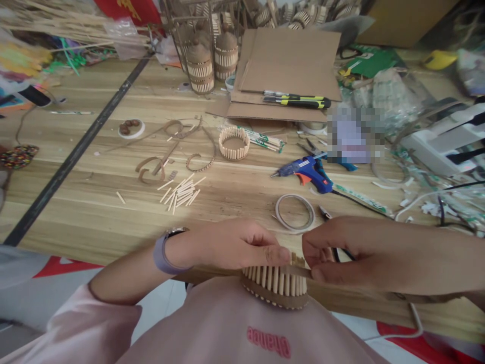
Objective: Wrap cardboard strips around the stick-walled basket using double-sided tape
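Close to my chest I hold a small round piece (276, 288) made of short upright wooden sticks on a brown cardboard base. My left hand (235, 243), a watch on its wrist, grips the top of it from the left with curled fingers. My right hand (352, 253) pinches a thin brown strip (299, 270) against the sticks' upper edge from the right. Both hands are closed on the piece at the table's near edge.
On the wooden table (94, 212) lie a blue glue gun (306, 172), a tape ring (294, 212), loose sticks (182, 192), a finished stick ring (234, 143), curved cardboard strips (151, 169), flat cardboard (288, 71) with utility knives (297, 99), and two stick lanterns (212, 60).
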A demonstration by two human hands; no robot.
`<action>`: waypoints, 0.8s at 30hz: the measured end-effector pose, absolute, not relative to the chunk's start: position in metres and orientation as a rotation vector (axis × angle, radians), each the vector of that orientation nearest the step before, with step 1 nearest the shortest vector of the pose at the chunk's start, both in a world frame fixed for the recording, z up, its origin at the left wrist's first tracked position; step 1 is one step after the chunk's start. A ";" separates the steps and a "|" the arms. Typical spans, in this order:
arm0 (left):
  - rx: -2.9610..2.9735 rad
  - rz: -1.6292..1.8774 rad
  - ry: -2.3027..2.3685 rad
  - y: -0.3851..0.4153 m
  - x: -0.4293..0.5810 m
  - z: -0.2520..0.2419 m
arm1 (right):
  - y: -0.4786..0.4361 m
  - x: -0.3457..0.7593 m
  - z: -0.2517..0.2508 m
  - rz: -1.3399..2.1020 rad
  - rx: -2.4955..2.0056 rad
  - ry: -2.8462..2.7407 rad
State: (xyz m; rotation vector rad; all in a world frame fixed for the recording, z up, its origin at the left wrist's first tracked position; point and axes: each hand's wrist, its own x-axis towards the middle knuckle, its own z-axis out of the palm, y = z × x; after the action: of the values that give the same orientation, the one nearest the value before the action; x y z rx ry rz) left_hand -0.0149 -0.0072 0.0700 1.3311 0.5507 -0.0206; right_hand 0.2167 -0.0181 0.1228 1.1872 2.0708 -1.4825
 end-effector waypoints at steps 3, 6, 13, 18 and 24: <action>1.342 -0.026 0.566 -0.008 -0.016 0.071 | -0.019 0.214 0.124 -1.493 1.194 2.074; 1.351 -0.040 0.585 -0.008 -0.016 0.072 | -0.019 0.213 0.123 -1.474 1.191 2.066; 1.418 -0.072 0.631 -0.009 -0.015 0.074 | -0.019 0.212 0.121 -1.483 1.137 2.068; 1.448 -0.053 0.645 -0.012 -0.013 0.076 | -0.020 0.212 0.119 -1.484 1.151 2.078; 1.518 0.017 0.653 -0.014 -0.012 0.077 | -0.030 0.213 0.112 -1.352 1.318 2.130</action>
State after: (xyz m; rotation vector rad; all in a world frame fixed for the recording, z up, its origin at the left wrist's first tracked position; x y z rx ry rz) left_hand -0.0122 -0.0141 0.0773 1.5178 0.6527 0.0167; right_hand 0.2131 -0.0302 0.1123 1.3181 2.1300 -1.3519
